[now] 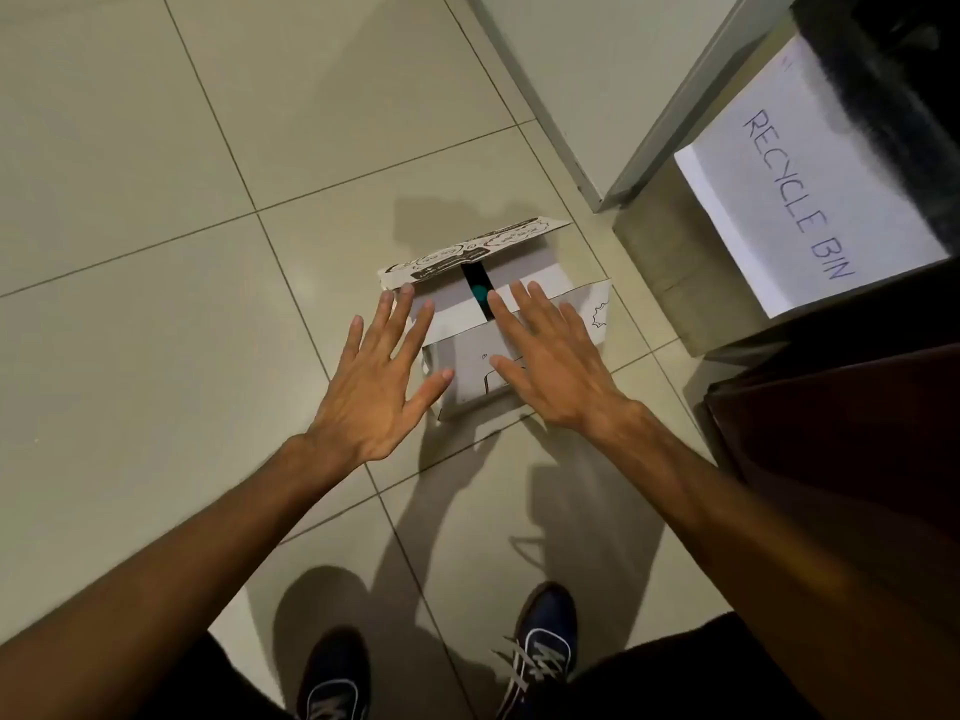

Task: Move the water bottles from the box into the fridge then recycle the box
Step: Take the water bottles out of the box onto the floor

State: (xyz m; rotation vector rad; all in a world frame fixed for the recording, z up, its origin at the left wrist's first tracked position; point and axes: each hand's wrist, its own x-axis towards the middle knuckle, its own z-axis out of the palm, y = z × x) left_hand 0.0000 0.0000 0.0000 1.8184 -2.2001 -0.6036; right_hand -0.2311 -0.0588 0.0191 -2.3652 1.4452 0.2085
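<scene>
A white cardboard box [524,283] with black printed drawings stands on the tiled floor, its top flaps partly lifted. Through the narrow gap between the flaps shows a teal bottle cap [478,292]. My left hand [376,387] hovers with spread, straight fingers over the box's left side. Over the right flap my right hand [545,356] is spread flat the same way. Neither hand holds anything, and I cannot tell whether the fingers touch the cardboard. The rest of the box's contents is hidden.
A black bin [883,96] with a white paper sign reading RECYCLE BIN [800,200] stands at the right. A pale door edge or panel [670,122] runs beside it. A dark brown surface [857,459] fills the lower right. My two shoes [545,646] stand on the floor below.
</scene>
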